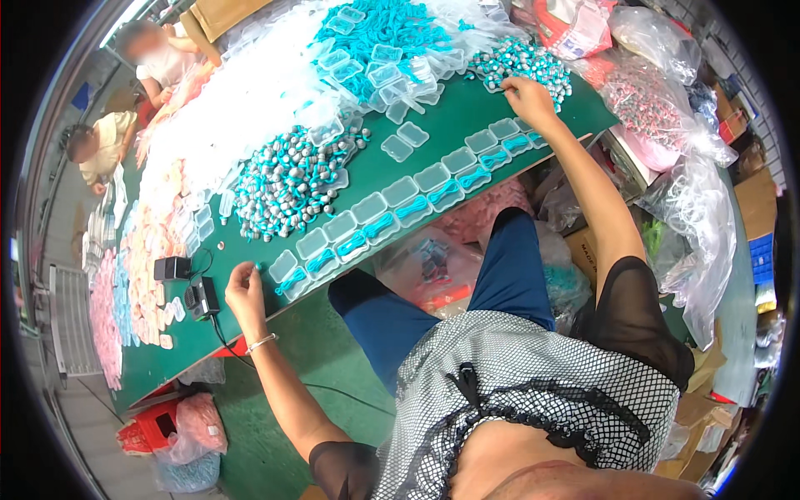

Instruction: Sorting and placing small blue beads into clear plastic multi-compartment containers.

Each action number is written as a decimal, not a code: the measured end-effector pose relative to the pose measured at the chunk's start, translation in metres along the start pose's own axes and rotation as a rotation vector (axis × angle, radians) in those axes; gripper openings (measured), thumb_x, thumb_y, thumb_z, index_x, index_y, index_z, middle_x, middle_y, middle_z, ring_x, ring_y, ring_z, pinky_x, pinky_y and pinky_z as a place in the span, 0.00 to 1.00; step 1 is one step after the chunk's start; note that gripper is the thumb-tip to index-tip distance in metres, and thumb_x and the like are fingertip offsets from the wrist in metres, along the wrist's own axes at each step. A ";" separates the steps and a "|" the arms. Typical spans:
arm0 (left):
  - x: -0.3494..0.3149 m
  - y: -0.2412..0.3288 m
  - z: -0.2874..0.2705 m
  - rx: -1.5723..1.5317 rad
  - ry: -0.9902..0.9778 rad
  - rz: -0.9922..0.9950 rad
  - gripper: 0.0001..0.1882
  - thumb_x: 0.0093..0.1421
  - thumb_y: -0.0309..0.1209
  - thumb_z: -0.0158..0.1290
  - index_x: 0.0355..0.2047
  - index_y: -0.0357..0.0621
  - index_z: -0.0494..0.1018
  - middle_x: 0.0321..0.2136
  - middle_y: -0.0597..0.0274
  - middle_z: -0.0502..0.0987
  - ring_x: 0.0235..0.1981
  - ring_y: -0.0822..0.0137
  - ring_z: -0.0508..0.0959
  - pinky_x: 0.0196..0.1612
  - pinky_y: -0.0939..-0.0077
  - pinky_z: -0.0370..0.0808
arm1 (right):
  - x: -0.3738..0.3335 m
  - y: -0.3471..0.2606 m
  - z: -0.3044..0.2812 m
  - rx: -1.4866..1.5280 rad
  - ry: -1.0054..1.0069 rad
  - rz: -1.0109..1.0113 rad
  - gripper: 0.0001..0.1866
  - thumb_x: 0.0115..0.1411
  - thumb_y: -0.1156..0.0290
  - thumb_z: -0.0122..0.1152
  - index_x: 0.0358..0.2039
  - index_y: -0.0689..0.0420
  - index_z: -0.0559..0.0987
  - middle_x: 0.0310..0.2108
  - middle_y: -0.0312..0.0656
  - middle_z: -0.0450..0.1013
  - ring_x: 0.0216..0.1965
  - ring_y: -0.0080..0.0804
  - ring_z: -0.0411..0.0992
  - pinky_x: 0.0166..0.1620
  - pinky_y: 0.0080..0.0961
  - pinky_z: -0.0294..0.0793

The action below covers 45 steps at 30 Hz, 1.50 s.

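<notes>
A row of clear plastic cases (340, 225) runs along the table's near edge, lids folded back, with coiled teal cables (381, 224) in the bottom halves. Beyond the row's left end, my left hand (244, 292) is closed in a pinch, a small teal piece (258, 267) at its fingertips. My right hand (528, 100) reaches to the near side of a pile of small teal-and-silver pieces (546, 71), which look like earbud ends. Its thumb and fingers come together there; what they hold is too small to make out. A larger pile of such pieces (287, 179) lies left of centre.
Loose teal cables (383, 37) and more clear cases are heaped at the far side of the green table (392, 121). Black adapters (200, 296) with a cord lie left of my left hand. Plastic bags (658, 42) crowd the right. Two people sit at the far left.
</notes>
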<state>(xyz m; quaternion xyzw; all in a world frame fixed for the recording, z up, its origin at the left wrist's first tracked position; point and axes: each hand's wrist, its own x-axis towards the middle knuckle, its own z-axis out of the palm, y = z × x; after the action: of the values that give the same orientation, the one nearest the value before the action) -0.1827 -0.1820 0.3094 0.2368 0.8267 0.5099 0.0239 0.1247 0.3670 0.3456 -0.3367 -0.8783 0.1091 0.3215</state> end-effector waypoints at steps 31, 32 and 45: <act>-0.023 -0.005 0.006 0.287 0.210 0.118 0.07 0.54 0.23 0.58 0.34 0.39 0.75 0.28 0.63 0.75 0.21 0.73 0.70 0.27 0.76 0.70 | 0.035 -0.007 0.043 -0.755 -0.102 -0.184 0.06 0.48 0.71 0.58 0.26 0.51 0.82 0.32 0.41 0.78 0.38 0.40 0.77 0.41 0.47 0.66; -0.023 -0.009 0.006 0.282 0.215 0.111 0.07 0.54 0.23 0.58 0.34 0.39 0.75 0.28 0.63 0.75 0.21 0.74 0.69 0.28 0.76 0.70 | 0.037 -0.011 0.041 -0.674 -0.156 -0.092 0.06 0.48 0.70 0.58 0.26 0.53 0.82 0.33 0.42 0.78 0.37 0.41 0.77 0.39 0.45 0.68; -0.024 -0.005 0.010 0.296 0.233 0.145 0.06 0.54 0.24 0.58 0.34 0.39 0.75 0.30 0.62 0.75 0.21 0.72 0.70 0.28 0.75 0.70 | 0.039 -0.005 -0.001 1.048 -0.711 0.831 0.08 0.52 0.65 0.63 0.23 0.49 0.72 0.20 0.30 0.67 0.19 0.21 0.66 0.23 0.22 0.65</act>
<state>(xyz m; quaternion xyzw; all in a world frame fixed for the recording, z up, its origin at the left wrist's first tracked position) -0.1600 -0.1857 0.2959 0.2360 0.8704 0.4074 -0.1439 0.1005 0.3895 0.3676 -0.3876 -0.5630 0.7266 0.0693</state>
